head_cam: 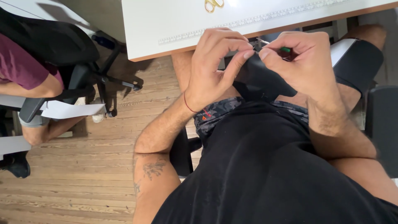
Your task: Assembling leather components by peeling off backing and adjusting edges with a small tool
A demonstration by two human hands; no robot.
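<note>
Black cloth (259, 81) is pinched in the left hand (213, 68); the right hand (304, 62) grips a thin needle (262, 41) (green-tipped). Small, slow pokes look safest near the worktop (174, 25).

Wooden plank floor (95, 182), white table (166, 25)

Sewing workshop: ruled table (257, 18), scissors (213, 5)

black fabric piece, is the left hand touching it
Touching. The head view shows the left hand with its fingertips pressed onto the top edge of the black fabric piece, no gap visible, opposite the right hand.
</note>
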